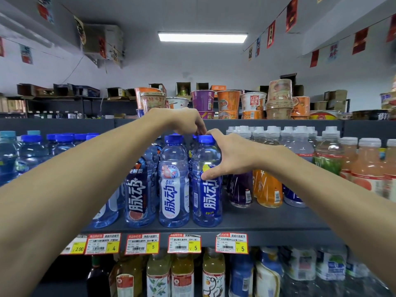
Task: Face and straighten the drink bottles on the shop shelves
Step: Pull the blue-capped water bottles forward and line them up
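head view: dark-blue-label bottle (pixel 206 189) stood upright on the shelf (pixel 267 220), just right of the pale-label bottle (pixel 174 185). right hand (pixel 231 155) gripped it, thumb on the label. left hand (pixel 184 120) curled over its cap, grip unclear.

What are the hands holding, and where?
The right hand grips a blue bottle round its upper body, thumb on the label. The left hand is at the caps; whether it grips one cannot be told.
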`<action>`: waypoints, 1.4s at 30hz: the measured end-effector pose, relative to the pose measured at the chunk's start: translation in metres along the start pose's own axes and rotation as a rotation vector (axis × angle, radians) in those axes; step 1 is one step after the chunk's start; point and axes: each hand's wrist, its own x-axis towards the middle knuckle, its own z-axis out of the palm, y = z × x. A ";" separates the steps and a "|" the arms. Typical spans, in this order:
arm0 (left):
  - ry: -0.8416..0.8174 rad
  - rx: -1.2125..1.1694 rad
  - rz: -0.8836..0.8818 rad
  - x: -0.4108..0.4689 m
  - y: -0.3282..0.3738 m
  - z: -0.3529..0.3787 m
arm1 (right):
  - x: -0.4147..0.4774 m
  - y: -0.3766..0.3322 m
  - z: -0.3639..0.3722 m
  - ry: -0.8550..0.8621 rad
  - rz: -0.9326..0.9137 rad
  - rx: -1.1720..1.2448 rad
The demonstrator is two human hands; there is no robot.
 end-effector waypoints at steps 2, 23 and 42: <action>-0.001 0.004 0.002 0.001 0.000 0.000 | 0.000 -0.001 0.001 0.008 -0.005 -0.004; 0.016 -0.087 -0.037 -0.015 0.012 -0.005 | -0.009 0.020 0.003 0.054 0.011 0.051; 0.167 -0.036 -0.005 -0.023 0.027 0.009 | 0.023 0.086 -0.023 0.131 0.271 -0.024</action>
